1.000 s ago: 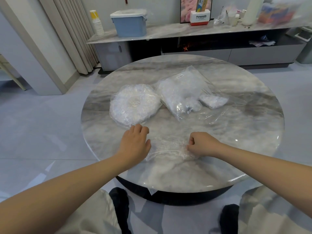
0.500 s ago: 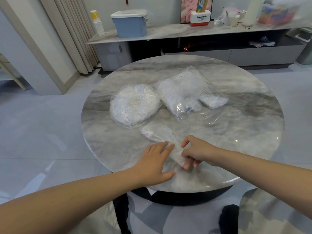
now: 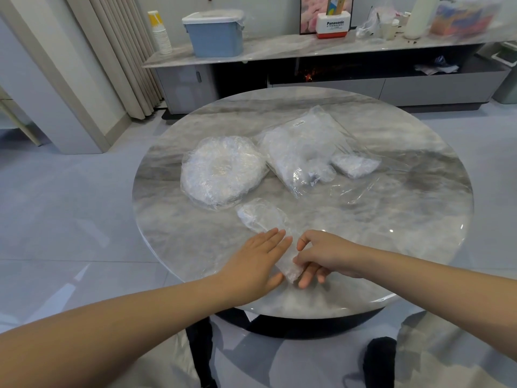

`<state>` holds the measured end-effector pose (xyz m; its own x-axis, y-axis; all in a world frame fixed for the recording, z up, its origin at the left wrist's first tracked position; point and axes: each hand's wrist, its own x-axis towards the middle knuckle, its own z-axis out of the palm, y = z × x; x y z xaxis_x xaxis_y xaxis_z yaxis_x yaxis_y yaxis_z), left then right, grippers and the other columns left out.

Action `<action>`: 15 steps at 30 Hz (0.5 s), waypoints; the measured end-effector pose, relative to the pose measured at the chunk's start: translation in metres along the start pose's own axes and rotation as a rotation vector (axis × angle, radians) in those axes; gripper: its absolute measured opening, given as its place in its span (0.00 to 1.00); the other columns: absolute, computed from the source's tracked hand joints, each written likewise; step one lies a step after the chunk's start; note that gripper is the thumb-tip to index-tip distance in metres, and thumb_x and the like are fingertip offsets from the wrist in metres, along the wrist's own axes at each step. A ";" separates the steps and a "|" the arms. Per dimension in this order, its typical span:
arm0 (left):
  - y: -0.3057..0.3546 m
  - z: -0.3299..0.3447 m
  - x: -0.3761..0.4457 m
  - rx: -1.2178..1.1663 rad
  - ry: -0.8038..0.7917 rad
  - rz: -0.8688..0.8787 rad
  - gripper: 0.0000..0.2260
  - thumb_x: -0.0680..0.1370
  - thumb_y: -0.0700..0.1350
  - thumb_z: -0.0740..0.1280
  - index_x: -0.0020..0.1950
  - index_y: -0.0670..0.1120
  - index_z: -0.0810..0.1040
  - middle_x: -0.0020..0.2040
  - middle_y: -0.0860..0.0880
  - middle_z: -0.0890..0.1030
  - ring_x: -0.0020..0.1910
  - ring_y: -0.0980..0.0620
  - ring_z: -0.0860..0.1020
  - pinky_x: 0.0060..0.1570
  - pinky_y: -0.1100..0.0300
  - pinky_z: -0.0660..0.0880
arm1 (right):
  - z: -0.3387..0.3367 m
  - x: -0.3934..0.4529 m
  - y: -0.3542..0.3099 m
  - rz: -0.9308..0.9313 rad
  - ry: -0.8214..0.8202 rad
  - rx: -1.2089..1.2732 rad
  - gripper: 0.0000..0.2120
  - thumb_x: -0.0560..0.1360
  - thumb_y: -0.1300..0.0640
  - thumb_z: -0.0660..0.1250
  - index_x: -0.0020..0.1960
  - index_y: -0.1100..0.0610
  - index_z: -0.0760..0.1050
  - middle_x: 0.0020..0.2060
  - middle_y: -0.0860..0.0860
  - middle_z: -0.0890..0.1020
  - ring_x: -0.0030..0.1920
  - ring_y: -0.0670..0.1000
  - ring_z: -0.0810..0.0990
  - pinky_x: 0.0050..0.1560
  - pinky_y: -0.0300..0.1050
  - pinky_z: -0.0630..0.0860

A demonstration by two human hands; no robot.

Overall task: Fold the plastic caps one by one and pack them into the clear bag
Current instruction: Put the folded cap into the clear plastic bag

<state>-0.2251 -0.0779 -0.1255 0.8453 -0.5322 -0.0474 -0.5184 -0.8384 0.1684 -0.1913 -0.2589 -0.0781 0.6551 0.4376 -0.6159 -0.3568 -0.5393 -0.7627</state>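
A thin clear plastic cap (image 3: 263, 215), folded into a long strip, lies on the round marble table (image 3: 391, 219) near its front edge. My left hand (image 3: 257, 261) rests flat on the table with straight fingers against the strip's left side. My right hand (image 3: 324, 254) pinches the strip's near end between thumb and fingers. Behind it sits a round stack of unfolded caps (image 3: 222, 170). To the right of the stack lies the clear bag (image 3: 305, 148), which holds folded caps. A small folded cap (image 3: 355, 165) lies on clear film beside the bag.
Loose clear film (image 3: 363, 189) spreads over the table's right half. Beyond the table stands a low cabinet with a blue lidded box (image 3: 215, 33), stacked paper cups (image 3: 161, 32) and a white-and-red Panasonic box (image 3: 333, 23). My knees show below the table's edge.
One second ago both hands were fists on a spread cap. The cap has become a long folded strip; my left hand has flattened beside it and my right hand has moved to pinch its near end.
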 end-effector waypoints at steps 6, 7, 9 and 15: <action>-0.004 0.004 -0.006 -0.171 -0.105 0.050 0.24 0.80 0.52 0.46 0.77 0.50 0.58 0.76 0.47 0.60 0.76 0.51 0.54 0.72 0.63 0.39 | -0.007 0.013 0.009 -0.249 0.246 -0.319 0.07 0.74 0.60 0.67 0.50 0.51 0.73 0.35 0.49 0.77 0.30 0.43 0.73 0.34 0.39 0.71; -0.007 0.004 -0.007 -0.185 -0.080 0.053 0.25 0.80 0.53 0.46 0.76 0.49 0.61 0.75 0.47 0.64 0.75 0.52 0.57 0.74 0.59 0.39 | -0.009 0.016 0.010 -0.328 0.282 -0.417 0.08 0.74 0.58 0.67 0.52 0.49 0.76 0.38 0.47 0.75 0.35 0.42 0.72 0.41 0.38 0.71; -0.011 0.002 -0.006 -0.249 -0.018 0.038 0.25 0.79 0.55 0.46 0.66 0.47 0.74 0.64 0.49 0.77 0.69 0.56 0.68 0.75 0.52 0.44 | -0.013 0.020 0.011 -0.417 0.270 -0.532 0.11 0.76 0.56 0.65 0.57 0.49 0.79 0.47 0.44 0.73 0.48 0.43 0.71 0.53 0.36 0.67; -0.008 -0.011 -0.004 -0.684 0.159 -0.273 0.19 0.81 0.53 0.54 0.38 0.45 0.77 0.34 0.45 0.77 0.36 0.53 0.73 0.45 0.61 0.70 | -0.012 0.010 0.002 -0.221 0.134 -0.487 0.25 0.81 0.43 0.49 0.46 0.57 0.78 0.45 0.51 0.77 0.52 0.52 0.74 0.52 0.40 0.67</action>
<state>-0.2229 -0.0681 -0.1158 0.9677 -0.2487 -0.0410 -0.1355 -0.6504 0.7474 -0.1779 -0.2645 -0.0832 0.7698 0.4998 -0.3971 0.1271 -0.7296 -0.6719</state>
